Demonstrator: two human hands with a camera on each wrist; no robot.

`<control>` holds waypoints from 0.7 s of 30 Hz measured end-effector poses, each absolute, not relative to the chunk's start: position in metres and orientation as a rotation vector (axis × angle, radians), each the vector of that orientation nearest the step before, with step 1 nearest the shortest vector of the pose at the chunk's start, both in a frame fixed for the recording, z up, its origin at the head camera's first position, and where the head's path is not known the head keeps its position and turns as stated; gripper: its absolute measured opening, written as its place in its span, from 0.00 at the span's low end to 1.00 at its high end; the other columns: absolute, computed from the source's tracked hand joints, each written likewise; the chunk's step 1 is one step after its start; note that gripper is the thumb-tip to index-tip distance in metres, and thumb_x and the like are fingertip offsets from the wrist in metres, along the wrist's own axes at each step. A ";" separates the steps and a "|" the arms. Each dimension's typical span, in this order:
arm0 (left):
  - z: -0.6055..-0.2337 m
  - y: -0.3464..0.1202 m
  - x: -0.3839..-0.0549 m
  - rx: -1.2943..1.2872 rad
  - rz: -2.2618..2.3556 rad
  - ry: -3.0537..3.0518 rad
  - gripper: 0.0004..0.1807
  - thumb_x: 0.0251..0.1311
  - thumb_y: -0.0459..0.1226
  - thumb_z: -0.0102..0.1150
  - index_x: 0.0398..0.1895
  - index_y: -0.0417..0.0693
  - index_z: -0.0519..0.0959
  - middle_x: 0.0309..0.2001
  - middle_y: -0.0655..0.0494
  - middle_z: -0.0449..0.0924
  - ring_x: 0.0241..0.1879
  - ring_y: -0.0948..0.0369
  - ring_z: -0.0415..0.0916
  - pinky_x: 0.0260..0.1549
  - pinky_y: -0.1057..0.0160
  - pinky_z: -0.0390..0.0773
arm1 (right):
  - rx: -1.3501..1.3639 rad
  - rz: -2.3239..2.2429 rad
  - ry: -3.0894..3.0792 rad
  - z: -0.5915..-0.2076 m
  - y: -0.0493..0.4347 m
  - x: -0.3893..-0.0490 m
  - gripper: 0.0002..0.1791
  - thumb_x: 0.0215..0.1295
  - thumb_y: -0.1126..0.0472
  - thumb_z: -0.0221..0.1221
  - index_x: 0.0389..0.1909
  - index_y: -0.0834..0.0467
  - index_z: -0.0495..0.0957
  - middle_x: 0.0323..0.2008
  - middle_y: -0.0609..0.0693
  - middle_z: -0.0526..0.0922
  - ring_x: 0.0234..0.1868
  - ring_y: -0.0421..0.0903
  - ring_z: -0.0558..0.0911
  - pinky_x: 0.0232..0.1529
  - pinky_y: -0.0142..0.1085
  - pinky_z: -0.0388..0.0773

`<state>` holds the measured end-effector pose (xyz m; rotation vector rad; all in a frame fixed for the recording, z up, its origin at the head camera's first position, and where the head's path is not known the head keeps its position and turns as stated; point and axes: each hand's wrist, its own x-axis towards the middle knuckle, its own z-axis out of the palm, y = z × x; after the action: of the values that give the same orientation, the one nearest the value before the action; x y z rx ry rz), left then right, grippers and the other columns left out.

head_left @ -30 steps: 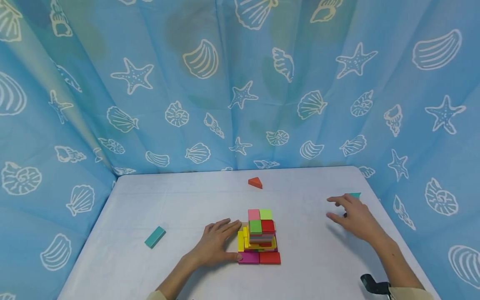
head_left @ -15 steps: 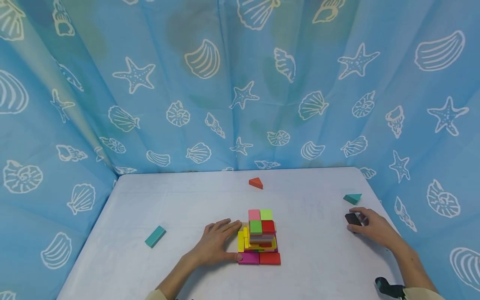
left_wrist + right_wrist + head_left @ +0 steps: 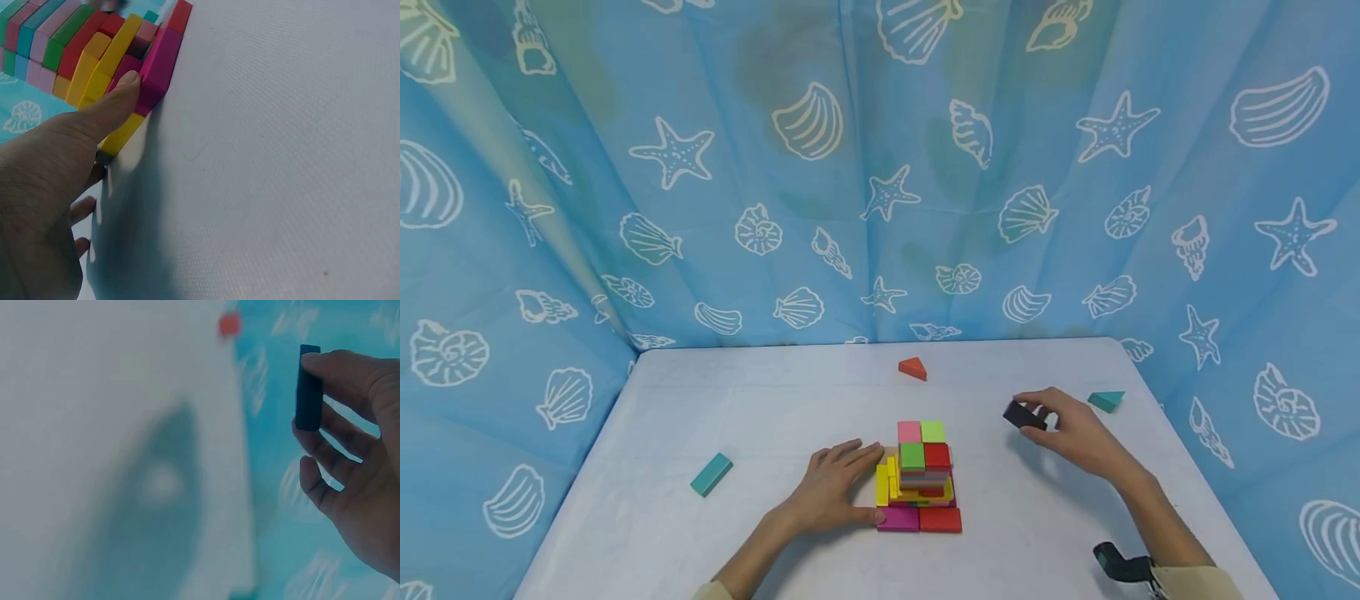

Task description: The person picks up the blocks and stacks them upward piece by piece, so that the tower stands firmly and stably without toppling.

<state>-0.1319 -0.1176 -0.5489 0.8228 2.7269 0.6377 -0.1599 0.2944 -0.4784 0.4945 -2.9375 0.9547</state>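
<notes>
A tower of colourful blocks (image 3: 912,457) stands near the middle of the table, with pink and green ones on top and yellow ones lower down. My left hand (image 3: 831,492) rests at its left side with the fingers extended. Its thumb touches the magenta block (image 3: 160,72) at the base, as the left wrist view shows. To the right of the tower, my right hand (image 3: 1078,429) pinches a black rectangular block (image 3: 1024,416) between thumb and fingers. That block is held above the table, its shadow falling below; in the right wrist view the black block (image 3: 309,394) appears upright.
A teal rectangular block (image 3: 711,475) lies on the left of the white table (image 3: 775,392). Behind the tower is an orange-red wedge block (image 3: 913,368). A teal triangular block (image 3: 1107,401) lies at the far right. Blue shell-patterned curtains (image 3: 820,192) surround the table's back and sides.
My right hand moved down from near the teal triangle, took hold of the black block, lifted it and carried it left toward the tower. The left hand stayed put.
</notes>
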 end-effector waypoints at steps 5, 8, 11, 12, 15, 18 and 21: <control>-0.549 -0.117 -0.131 0.818 0.651 2.719 0.53 0.51 0.72 0.60 0.79 0.64 0.58 0.77 0.64 0.60 0.76 0.52 0.52 0.69 0.35 0.53 | 0.682 1.055 -2.855 -0.437 0.235 -0.155 0.25 0.62 0.56 0.69 0.62 0.44 0.79 0.51 0.46 0.80 0.50 0.47 0.77 0.42 0.39 0.81; -0.549 -0.117 -0.131 0.812 0.651 2.716 0.53 0.51 0.72 0.60 0.79 0.64 0.58 0.77 0.64 0.59 0.76 0.52 0.52 0.69 0.36 0.53 | 0.832 1.103 -2.820 -0.420 0.207 -0.150 0.25 0.62 0.55 0.69 0.62 0.43 0.80 0.52 0.43 0.79 0.51 0.46 0.77 0.40 0.35 0.82; -0.548 -0.117 -0.131 0.808 0.646 2.718 0.53 0.51 0.72 0.60 0.79 0.65 0.57 0.77 0.64 0.59 0.76 0.52 0.51 0.69 0.36 0.52 | 0.971 1.105 -2.821 -0.411 0.186 -0.148 0.25 0.63 0.54 0.69 0.62 0.44 0.80 0.52 0.42 0.78 0.52 0.45 0.77 0.42 0.33 0.83; -0.548 -0.117 -0.131 0.809 0.645 2.719 0.53 0.51 0.72 0.59 0.79 0.65 0.57 0.77 0.64 0.59 0.76 0.52 0.51 0.69 0.36 0.52 | 1.006 1.092 -2.829 -0.409 0.181 -0.147 0.25 0.63 0.54 0.69 0.62 0.43 0.80 0.52 0.42 0.78 0.53 0.44 0.77 0.43 0.32 0.82; -0.547 -0.118 -0.131 0.815 0.645 2.724 0.53 0.51 0.72 0.59 0.79 0.65 0.57 0.77 0.65 0.59 0.76 0.52 0.52 0.69 0.35 0.53 | 1.079 1.065 -2.849 -0.408 0.170 -0.147 0.25 0.64 0.54 0.68 0.62 0.43 0.80 0.53 0.41 0.77 0.54 0.43 0.76 0.46 0.32 0.82; -0.547 -0.119 -0.131 0.823 0.649 2.728 0.53 0.51 0.73 0.59 0.79 0.65 0.58 0.77 0.64 0.59 0.76 0.52 0.52 0.68 0.35 0.53 | 1.103 1.038 -2.865 -0.409 0.163 -0.148 0.24 0.65 0.55 0.67 0.63 0.42 0.79 0.53 0.41 0.77 0.55 0.43 0.75 0.48 0.33 0.82; -0.547 -0.119 -0.131 0.827 0.654 2.727 0.53 0.52 0.73 0.59 0.79 0.64 0.58 0.77 0.64 0.60 0.76 0.52 0.52 0.68 0.35 0.54 | 1.106 1.028 -2.880 -0.411 0.160 -0.149 0.25 0.65 0.56 0.67 0.63 0.42 0.79 0.54 0.41 0.77 0.56 0.43 0.75 0.49 0.34 0.82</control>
<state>-0.1306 -0.1191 -0.5470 0.8271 2.7274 0.6539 -0.1493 0.1598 -0.4107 1.1060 -2.8796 1.0283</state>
